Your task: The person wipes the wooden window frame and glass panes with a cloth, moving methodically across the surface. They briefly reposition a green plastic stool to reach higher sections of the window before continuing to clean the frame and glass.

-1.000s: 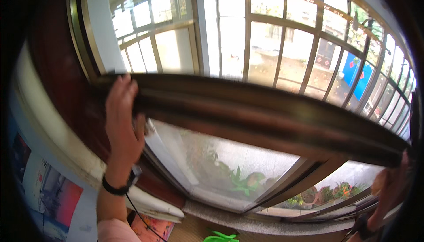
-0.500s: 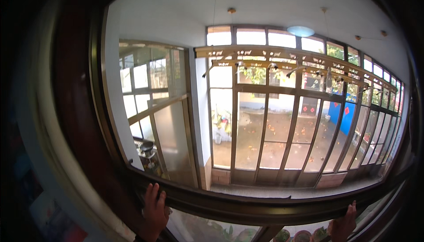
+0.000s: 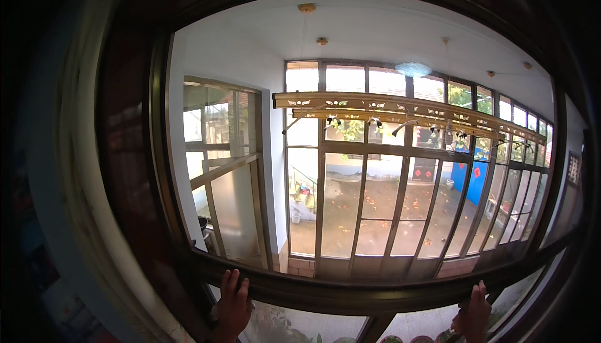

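A dark brown window frame point(image 3: 350, 293) surrounds a large glass opening, its thick lower rail crossing in front of me. At the rail's left part, my left hand point(image 3: 233, 308) grips it, fingertips reaching up over the rail's face. My right hand point(image 3: 474, 313) grips the same rail farther right, its fingers close together and pointing up. The palms and the undersides of both grips are hidden. Below the rail, lower glass panes are split by a slanting dark bar point(image 3: 379, 327).
A gold-coloured drying rack point(image 3: 407, 106) hangs from the ceiling beyond the opening. Behind it stands a tall glazed wall point(image 3: 344, 208) facing a leaf-strewn yard. A pale curtain point(image 3: 87, 155) hangs at the left. Potted plants point(image 3: 421, 339) stand low beyond the glass.
My view has tilted upward and drawn back, so the frame's top edge now shows. Both hands stay on the rail and appear slightly closer together in the picture.
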{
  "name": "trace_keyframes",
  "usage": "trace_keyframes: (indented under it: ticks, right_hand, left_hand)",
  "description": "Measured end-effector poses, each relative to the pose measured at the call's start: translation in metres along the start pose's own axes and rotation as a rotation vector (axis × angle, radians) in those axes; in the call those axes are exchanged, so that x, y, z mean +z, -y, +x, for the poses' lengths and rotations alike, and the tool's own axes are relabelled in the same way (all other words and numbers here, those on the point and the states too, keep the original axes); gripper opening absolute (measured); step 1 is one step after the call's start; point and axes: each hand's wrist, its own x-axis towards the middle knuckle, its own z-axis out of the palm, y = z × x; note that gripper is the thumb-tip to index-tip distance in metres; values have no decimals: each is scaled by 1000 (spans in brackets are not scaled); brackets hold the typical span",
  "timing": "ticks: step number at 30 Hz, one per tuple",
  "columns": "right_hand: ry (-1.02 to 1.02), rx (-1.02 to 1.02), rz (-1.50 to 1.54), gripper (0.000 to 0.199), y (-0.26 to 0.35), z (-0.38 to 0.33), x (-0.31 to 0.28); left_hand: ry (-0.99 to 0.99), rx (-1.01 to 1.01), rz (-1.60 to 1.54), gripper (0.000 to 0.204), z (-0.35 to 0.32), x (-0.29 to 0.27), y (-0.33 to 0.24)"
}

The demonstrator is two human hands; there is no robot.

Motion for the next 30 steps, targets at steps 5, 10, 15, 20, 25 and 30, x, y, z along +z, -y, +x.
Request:
trace_keyframes:
  ticks: [5,10,15,20,25,30]
  right_hand:
    - [-213,-162,228,39,44,66,-75]
    - [-434,-299,334,28,103,168,-140]
    - [-699,-361,521,39,141,288,-175]
    - [-971,-454,398,36,164,393,-210]
    - [-1161,-349,239,39,185,452,-207]
    - [-905,-481,141,44,221,449,-160]
  left_hand:
    - [21,9,12,52,-1,3,5]
    - [-34,26,12,51,2,9,7]
    - [-81,32,24,41,5,15,5]
    - [-117,39,20,43,4,15,4]
    - [-120,61,37,44,3,18,7]
    - [-106,55,71,48,3,20,8]
